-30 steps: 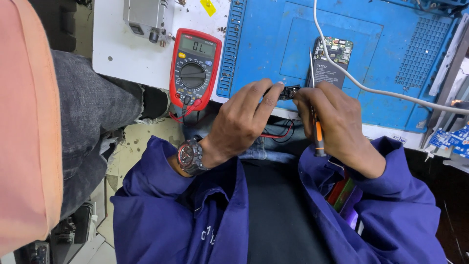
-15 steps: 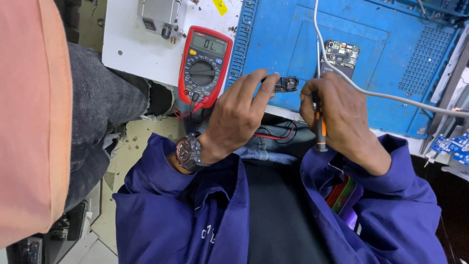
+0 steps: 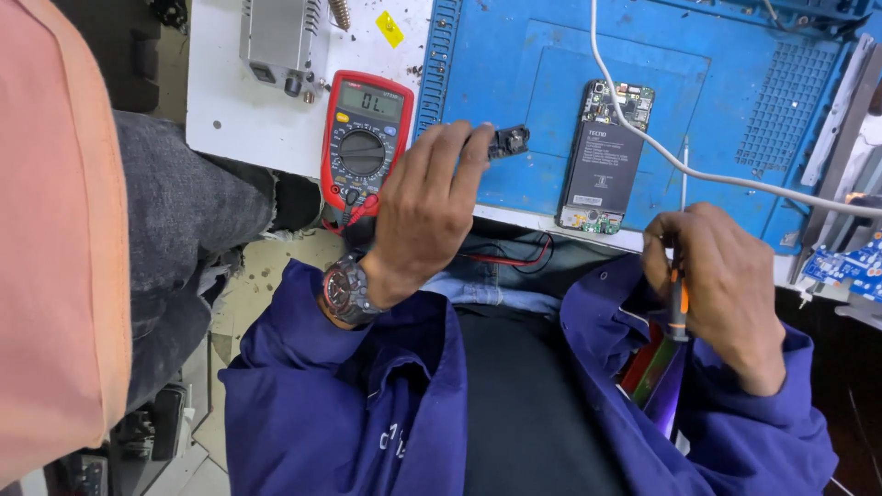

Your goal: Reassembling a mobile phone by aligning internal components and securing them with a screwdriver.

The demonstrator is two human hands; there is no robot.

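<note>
Nearest, the right hand [image 3: 721, 280] has its fingers closed around one orange-handled screwdriver [image 3: 678, 298], held upright at the near edge of the surface. Farther off, the left hand [image 3: 427, 207], with one watch [image 3: 346, 289] on its wrist, pinches one small black part [image 3: 505, 141] over the blue mat [image 3: 514, 83]. Beyond lie one opened phone [image 3: 602, 165] and one red multimeter [image 3: 365, 142]; one white cable [image 3: 661, 152] crosses the mat.

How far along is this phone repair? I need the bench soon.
Done: the phone lies opened on the blue mat, board bared. In hand: the left hand pinches a small black part; the right hand grips an orange-handled screwdriver. Left: phone unclosed, multimeter on.
</note>
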